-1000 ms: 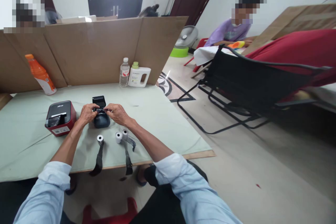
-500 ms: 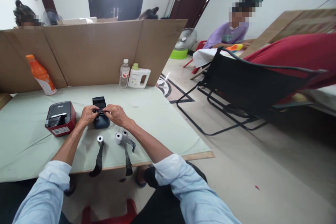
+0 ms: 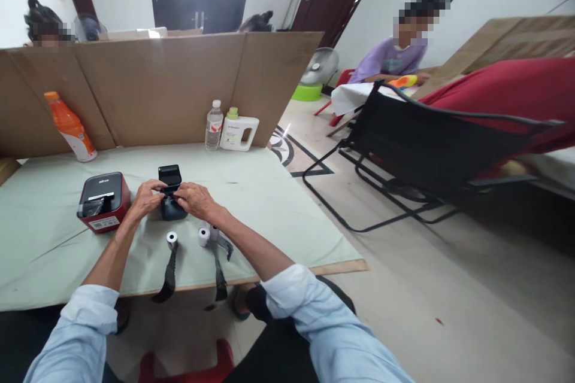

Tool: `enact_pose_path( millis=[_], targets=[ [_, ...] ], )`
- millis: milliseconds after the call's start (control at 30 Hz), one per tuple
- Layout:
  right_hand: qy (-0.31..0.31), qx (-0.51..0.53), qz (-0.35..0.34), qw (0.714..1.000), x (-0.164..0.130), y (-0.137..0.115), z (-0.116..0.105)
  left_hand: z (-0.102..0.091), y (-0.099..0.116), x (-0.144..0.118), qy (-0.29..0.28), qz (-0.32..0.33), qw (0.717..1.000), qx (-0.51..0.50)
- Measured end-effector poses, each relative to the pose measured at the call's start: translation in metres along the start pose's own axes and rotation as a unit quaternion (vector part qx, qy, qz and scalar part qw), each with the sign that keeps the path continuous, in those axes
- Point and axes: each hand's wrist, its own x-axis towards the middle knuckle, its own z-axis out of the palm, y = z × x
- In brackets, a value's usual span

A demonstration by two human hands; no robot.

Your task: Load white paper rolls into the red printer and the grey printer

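One small black device (image 3: 173,210), with its lid (image 3: 169,175) raised at the far side, on the pale green tabletop (image 3: 278,209), left of centre and within reach of both hands. Left hand (image 3: 148,196): at the left side of the device, fingertips close together near the hinge line. Right hand (image 3: 194,198): at the right side, fingers bent inward over the same area; whether either pinches a part or merely presses on the device cannot be told, the fingers covering the spot. One red and black boxy machine (image 3: 104,202), white label on its front, standing left of the left hand. Three white paper rolls, nearer the edge: a single roll (image 3: 171,239) in front of the device, its dark strip (image 3: 169,278) hanging over the edge; a second roll (image 3: 203,237) to the right; a third roll (image 3: 214,231) just beside it, partly hidden by the right forearm. From this pair, one dark strip (image 3: 220,281) reaches past the edge. One orange bottle (image 3: 69,125), tilted against the cardboard partition (image 3: 157,90) at the back. One clear bottle (image 3: 214,127), upright, white cap, next to a white jug (image 3: 231,133) with a green cap.
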Motion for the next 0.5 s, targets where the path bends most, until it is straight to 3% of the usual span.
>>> enact_pose_path(
  millis=[200,500],
  targets=[
    [-0.031,-0.063,-0.025,0.997,-0.001,-0.007,0.003,0.005,-0.012,0.011,0.110,-0.079,0.991,0.016],
    [-0.015,-0.082,-0.031,0.996,-0.006,-0.011,0.003,0.017,-0.021,0.041,0.088,-0.076,0.984,-0.134]
  ],
)
